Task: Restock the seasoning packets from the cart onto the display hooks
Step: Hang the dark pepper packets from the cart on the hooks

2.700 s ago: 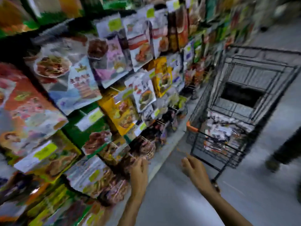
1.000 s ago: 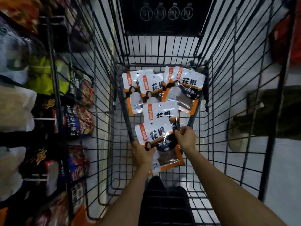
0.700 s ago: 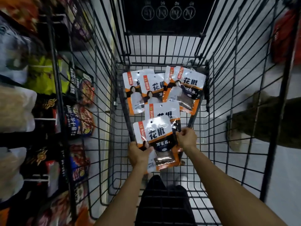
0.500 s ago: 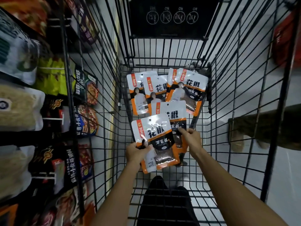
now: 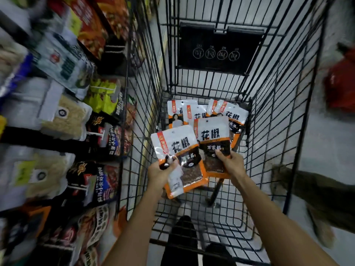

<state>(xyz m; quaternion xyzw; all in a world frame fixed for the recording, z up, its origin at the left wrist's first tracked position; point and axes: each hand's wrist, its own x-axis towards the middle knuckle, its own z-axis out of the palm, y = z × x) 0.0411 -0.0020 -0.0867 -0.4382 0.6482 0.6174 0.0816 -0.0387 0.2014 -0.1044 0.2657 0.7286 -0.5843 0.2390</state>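
I look down into a black wire cart [image 5: 272, 120]. My left hand [image 5: 160, 172] grips a white and orange seasoning packet [image 5: 177, 148] by its lower left part, lifted above the cart floor. My right hand [image 5: 230, 164] grips a second matching packet [image 5: 213, 140] by its lower right edge, just right of the first. Several more of the same packets [image 5: 233, 115] lie at the far end of the cart floor. The display of hanging packets [image 5: 99, 131] fills the left side.
A black sign panel [image 5: 219, 49] hangs on the cart's far wall. A person's leg and shoe [image 5: 317, 194] stand right of the cart on the grey floor. A red item [image 5: 342, 87] sits at the right edge. My dark trousers [image 5: 184, 240] show below the cart.
I turned from the display to the cart and reached in. My left hand lifted one packet; my right hand has now lifted a second one. The view tilted up and left.
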